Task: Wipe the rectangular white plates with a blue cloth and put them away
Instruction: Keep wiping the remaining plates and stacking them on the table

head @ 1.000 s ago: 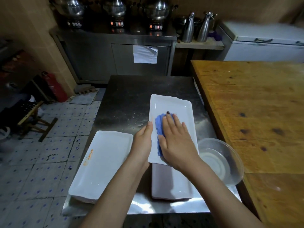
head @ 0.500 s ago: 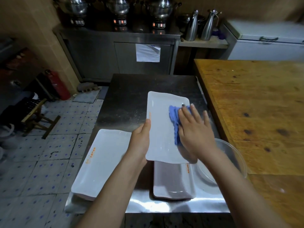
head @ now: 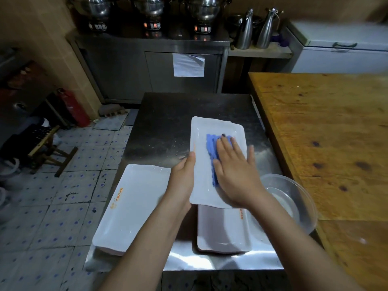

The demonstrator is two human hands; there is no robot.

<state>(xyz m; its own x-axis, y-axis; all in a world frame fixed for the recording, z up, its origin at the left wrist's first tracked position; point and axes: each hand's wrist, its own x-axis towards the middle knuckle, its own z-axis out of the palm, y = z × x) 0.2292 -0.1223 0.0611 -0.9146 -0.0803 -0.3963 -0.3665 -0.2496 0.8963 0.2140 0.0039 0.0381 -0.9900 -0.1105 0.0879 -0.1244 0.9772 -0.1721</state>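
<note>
The left hand [head: 182,177] gripped the left rim of a glossy white rectangular plate [head: 201,164], thumb on top, above the brushed steel table [head: 168,127]. The right hand [head: 233,173] pressed a nubby blue cloth [head: 211,152] onto it, fingers straight and spread. Orange print on the left plate [head: 134,204] and the near plate [head: 222,229] was too small to read.

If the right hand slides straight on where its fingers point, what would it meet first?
Probably the raised far rim of the held plate, since the right hand presses the blue cloth flat on it. Beyond looks like bare steel table.
</note>
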